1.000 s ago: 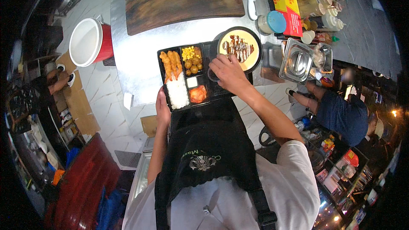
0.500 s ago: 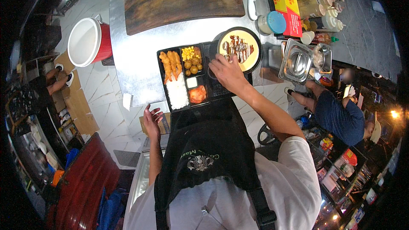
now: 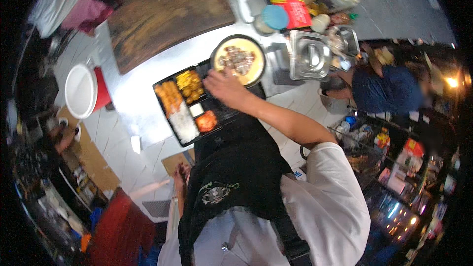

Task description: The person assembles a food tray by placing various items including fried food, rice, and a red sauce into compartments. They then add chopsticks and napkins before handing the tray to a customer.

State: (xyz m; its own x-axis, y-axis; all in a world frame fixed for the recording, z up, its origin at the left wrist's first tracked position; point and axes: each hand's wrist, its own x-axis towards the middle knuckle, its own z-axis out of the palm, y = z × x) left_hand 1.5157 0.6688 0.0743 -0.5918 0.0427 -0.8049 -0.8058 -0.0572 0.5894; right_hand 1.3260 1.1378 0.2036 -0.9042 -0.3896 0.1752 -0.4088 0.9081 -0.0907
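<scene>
Head view, looking down: my right hand [image 3: 224,84], fingers loosely curled and pinching nothing that I can make out, rests where the black compartment tray [image 3: 193,102] meets the round bowl of sliced meat [image 3: 238,60]. Tray's long axis runs lower-left to upper-right. My left hand [image 3: 180,173] hangs low, well apart; its pose I cannot tell.

Matt wooden board [image 3: 167,15], shiny steel container [image 3: 310,54]

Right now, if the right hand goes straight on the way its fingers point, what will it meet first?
Most likely the round bowl of pale sauce with brown pieces: the right hand already reaches its near rim, beside the black compartment tray. Depth is hard to judge.
</scene>
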